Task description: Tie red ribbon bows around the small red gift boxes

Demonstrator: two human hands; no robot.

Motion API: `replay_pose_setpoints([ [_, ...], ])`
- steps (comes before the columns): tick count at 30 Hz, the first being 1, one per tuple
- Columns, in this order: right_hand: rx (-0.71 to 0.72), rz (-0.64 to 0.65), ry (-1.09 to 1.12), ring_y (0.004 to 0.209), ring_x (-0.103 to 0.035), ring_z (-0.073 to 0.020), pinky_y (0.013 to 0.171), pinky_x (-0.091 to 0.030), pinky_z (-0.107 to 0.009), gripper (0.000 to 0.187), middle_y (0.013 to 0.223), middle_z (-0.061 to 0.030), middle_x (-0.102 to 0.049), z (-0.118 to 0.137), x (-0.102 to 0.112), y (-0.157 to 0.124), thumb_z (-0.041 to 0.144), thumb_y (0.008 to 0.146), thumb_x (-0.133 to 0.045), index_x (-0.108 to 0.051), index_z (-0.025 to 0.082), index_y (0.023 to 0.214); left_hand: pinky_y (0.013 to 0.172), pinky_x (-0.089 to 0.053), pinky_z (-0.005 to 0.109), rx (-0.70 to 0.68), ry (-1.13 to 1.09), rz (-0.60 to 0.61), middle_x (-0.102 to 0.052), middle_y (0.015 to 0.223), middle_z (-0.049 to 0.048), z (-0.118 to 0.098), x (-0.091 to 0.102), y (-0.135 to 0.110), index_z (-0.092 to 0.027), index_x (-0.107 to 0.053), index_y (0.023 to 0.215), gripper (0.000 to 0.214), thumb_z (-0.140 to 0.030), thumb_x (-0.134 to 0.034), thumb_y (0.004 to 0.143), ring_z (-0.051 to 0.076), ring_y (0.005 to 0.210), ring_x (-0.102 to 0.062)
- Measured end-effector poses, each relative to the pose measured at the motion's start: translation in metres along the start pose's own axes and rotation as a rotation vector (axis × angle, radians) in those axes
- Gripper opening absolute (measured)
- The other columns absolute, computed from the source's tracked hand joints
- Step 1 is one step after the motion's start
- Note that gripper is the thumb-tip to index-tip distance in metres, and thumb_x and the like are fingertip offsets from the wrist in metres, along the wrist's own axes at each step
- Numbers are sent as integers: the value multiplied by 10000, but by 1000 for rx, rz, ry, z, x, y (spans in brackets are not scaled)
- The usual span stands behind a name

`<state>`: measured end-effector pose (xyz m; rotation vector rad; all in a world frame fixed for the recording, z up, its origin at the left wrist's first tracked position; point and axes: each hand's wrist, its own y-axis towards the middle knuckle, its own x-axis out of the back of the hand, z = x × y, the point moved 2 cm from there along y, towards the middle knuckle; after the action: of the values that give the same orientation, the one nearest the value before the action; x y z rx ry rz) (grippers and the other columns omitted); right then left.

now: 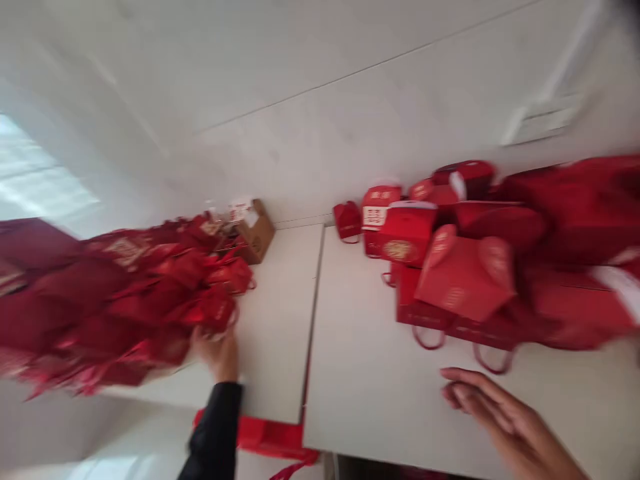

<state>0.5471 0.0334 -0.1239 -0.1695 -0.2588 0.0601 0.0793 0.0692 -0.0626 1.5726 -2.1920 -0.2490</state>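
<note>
At the near edge of the left-hand pile, my left hand is against a small red gift box with a cord handle, its fingers partly hidden and blurred around the box's lower side. My right hand hovers over the white table, fingers loosely bent and apart, with nothing in them. Just beyond it lie red gift boxes with cord loops, among them a box with rounded ear-like flaps and a box with a gold round print.
A large heap of red gift boxes covers the left side. An open cardboard carton stands at the back by the wall. A seam parts the two white tabletops. Red material shows below the front edge.
</note>
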Motion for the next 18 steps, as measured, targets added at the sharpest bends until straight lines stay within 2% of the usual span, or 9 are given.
replay_pose_setpoints([
  [1,-32,12,33,1015,-771,-296,863,-642,-338,584,1038,-122,-798,2,1,-1,744,898,-584,-758,229,1110,903,-581,472,46,-27,21,-634,1207,90,-1,-3,4,-167,-607,1226,396,-374,-731,912,250,1067,-643],
  [3,-67,-6,84,1058,-752,-290,920,-618,-345,580,1054,-120,-788,9,3,0,731,900,-596,-741,228,1151,965,-548,591,93,-82,26,-601,1219,85,-5,-9,4,-221,-569,1151,493,-423,-820,778,332,1193,-592],
  [6,-57,-174,125,986,-743,-272,894,-610,-342,581,995,-106,-771,18,6,4,741,885,-604,-721,227,1129,1064,-466,678,68,-133,68,-578,1253,69,-19,-19,-22,-310,-513,1087,518,-516,-798,706,396,1301,-535],
  [8,-33,-275,126,944,-730,-264,873,-604,-351,578,974,-99,-754,22,9,6,749,868,-613,-701,229,1104,1058,-480,657,25,-150,227,-619,1208,67,-34,-31,-56,-296,-537,1087,465,-525,-742,739,381,1225,-596],
  [10,13,-373,103,973,-715,-268,873,-593,-374,569,1019,-96,-733,26,14,8,739,874,-612,-666,240,1142,981,-555,572,-18,-172,465,-658,1217,65,-51,-49,-99,-267,-578,1152,488,-498,-745,756,337,1146,-652],
  [12,71,-494,59,1001,-695,-268,892,-574,-407,552,1081,-91,-704,29,20,9,714,898,-602,-621,257,1207,942,-590,490,-56,-211,686,-669,1280,78,-70,-69,-141,-254,-607,1200,475,-516,-712,818,304,1153,-666],
  [13,97,-555,34,1015,-682,-268,904,-562,-425,547,1114,-90,-687,30,24,10,699,910,-599,-595,265,1242,962,-586,484,-71,-226,787,-654,1326,90,-78,-78,-160,-254,-597,1241,466,-517,-677,864,297,1188,-657],
  [16,150,-698,-26,1105,-631,-296,953,-529,-490,591,1256,-117,-633,29,37,16,692,901,-610,-540,265,1303,1100,-515,544,-136,-259,1002,-486,1551,142,-96,-105,-206,-262,-419,1476,628,-504,-625,935,311,1394,-528],
  [18,182,-744,-45,1223,-580,-339,999,-503,-548,668,1382,-151,-578,26,43,22,701,874,-631,-512,253,1354,1195,-411,599,-209,-277,1045,-325,1658,177,-102,-124,-227,-247,-249,1581,813,-494,-657,922,337,1528,-365],
])
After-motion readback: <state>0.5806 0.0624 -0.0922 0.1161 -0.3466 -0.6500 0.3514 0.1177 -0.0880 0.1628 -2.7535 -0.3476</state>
